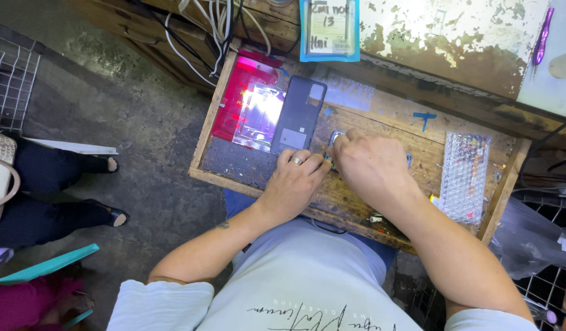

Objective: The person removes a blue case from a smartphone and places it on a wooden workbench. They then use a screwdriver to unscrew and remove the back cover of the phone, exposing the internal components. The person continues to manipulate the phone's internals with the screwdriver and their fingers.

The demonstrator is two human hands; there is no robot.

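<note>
Small metal part [335, 138] lies on the wooden tray [418, 160] in front of me, just under my two hands, and most of it is hidden by my fingers. My right hand [372, 168] is curled over it, with the fingertips bent down and close together on the part; I cannot tell if they really pinch it or only press on it. My left hand [293, 182] rests flat beside, the fingers [307, 160] only a little apart and lying on the tray, the tips touching the near end of the dark phone back cover [298, 115]. There is a ring [296, 160] on one finger of this hand. The two hands almost touch each other.

The back cover lies lengthwise, dark grey, with a paler square patch on its lower part. Just to its left is a shiny clear plastic sheet [258, 116], and under that a red flat plate [240, 92] at the left far corner of the tray. At the right side of the tray lies a clear blister pack [465, 175] with many small bumps, long and rectangular. Above the tray, on the worn bench, stands a clear packet with a light blue border [329, 29] and a white handwritten label inside. At the far right a purple tool [543, 38] lies on a pale surface.
</note>
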